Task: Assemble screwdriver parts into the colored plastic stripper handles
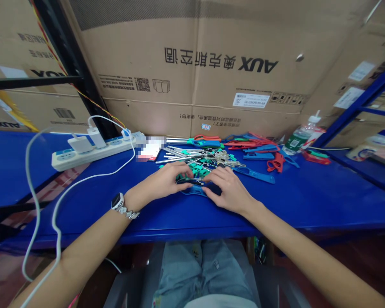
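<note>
My left hand [170, 179] is closed on the left end of a small dark piece [189, 182], low over the blue table. Its right end is between the thumb and fingers of my right hand [226, 187]. A blue plastic part [194, 190] lies just under the fingertips. Right behind my hands is a pile of metal rods with green parts [192, 155]. Red and blue plastic pieces [259, 147] form another heap to the right, and a long blue piece [255, 174] lies beside my right hand.
A white power strip [111, 147] with plugs and cables stands at the left, near a phone [150, 149]. A green-labelled bottle [300, 136] is at the back right. Large cardboard [186, 85] rises behind the blue table [295, 201]. White cable crosses my left forearm.
</note>
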`<state>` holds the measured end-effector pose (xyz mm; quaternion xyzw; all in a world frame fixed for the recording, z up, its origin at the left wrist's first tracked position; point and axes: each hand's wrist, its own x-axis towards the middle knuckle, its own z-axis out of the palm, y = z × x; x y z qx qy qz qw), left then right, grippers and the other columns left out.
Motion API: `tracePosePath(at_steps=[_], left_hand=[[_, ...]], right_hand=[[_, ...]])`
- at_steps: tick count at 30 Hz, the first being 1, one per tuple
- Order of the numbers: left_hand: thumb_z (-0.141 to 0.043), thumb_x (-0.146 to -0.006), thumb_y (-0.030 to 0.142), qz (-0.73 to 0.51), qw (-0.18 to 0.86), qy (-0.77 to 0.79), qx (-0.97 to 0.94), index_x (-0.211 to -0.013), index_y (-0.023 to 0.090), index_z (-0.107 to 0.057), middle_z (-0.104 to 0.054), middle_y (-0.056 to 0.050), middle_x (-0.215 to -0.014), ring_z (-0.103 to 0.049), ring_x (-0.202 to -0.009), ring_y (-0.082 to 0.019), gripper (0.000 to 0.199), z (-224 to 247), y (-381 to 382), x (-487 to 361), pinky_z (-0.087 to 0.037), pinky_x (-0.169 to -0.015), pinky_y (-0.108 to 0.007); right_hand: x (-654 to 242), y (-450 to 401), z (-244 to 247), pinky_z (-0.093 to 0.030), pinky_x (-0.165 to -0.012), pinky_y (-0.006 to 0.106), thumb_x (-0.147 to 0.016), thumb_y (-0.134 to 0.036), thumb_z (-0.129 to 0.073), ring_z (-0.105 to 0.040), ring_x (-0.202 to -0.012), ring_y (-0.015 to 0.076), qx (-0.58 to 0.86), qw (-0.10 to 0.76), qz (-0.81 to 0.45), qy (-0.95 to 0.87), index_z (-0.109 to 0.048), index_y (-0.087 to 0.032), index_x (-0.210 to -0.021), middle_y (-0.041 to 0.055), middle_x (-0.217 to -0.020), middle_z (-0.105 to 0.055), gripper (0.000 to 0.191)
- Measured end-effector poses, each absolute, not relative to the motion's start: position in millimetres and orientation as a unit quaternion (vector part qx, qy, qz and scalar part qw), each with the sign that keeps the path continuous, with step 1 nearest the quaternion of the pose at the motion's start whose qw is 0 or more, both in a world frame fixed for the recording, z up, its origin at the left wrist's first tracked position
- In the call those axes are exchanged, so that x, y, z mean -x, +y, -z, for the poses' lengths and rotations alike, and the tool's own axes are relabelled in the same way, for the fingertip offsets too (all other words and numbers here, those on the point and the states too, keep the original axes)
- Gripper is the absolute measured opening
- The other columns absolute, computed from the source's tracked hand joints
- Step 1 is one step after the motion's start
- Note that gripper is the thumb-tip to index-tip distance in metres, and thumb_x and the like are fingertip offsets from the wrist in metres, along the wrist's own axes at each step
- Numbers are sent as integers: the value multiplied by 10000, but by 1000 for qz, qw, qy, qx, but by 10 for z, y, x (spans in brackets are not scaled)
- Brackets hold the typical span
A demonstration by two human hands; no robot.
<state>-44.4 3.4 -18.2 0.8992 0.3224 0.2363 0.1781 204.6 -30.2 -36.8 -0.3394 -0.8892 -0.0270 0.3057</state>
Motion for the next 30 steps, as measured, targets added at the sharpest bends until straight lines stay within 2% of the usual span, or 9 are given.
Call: tracePosePath(at_steps=[4, 8, 16, 21, 25, 30], left_hand=[[-651, -908, 320, -215, 119, 356, -902, -1100, 185, -666, -623, -90, -1116, -628, -987, -236, 235, 169, 4, 477, -506, -853, -379], [-649, -873, 294, -182, 103, 379, -901, -985, 187, -673, -656, -63, -984, -620, -880, -221, 157, 155, 16, 559, -488, -768, -353], [-665, -769, 254, -164, 188, 398, -883, -991, 195, -706, -685, -29, -879, -615, -768, -176, 234, 175, 53, 670, -479, -697, -307], [-669, -708, 260, -153, 232, 436, -856, -962, 187, -710, -700, -29, -868, -625, -771, -184, 267, 156, 67, 721, -491, -702, -312], [-619, -660, 195, -149, 245, 434, -854, -904, 174, -700, -684, -27, -851, -609, -754, -178, 258, 157, 92, 704, -481, -696, -305], [-581, -661, 188, -156, 241, 417, -862, -838, 175, -666, -641, -12, -775, -563, -678, -163, 197, 187, 90, 644, -452, -635, -290]], right_hand=[[-2025, -292, 370, -446, -864, 406, -951, -228, -624, -623, -993, 256, 380, 283, -16, -881, -657, -192, -1029, 86, -1041, -721, 91], [-1959, -234, 350, -453, -902, 406, -942, -214, -630, -614, -986, 241, 401, 251, -73, -878, -673, -193, -973, 66, -977, -710, 58], [-1838, -136, 232, -423, -817, 361, -916, -210, -666, -596, -884, 218, 452, 191, -121, -863, -676, -174, -890, 57, -869, -678, 45], [-1851, -93, 197, -377, -829, 369, -942, -235, -642, -590, -896, 215, 453, 167, -125, -867, -691, -190, -874, 50, -869, -678, 95], [-1845, -92, 194, -355, -854, 379, -919, -231, -649, -583, -892, 210, 453, 170, -113, -868, -697, -197, -877, 36, -859, -666, 72], [-1804, -125, 205, -318, -872, 390, -906, -364, -724, -553, -905, 217, 446, 178, -77, -874, -698, -204, -855, 24, -847, -654, 170]])
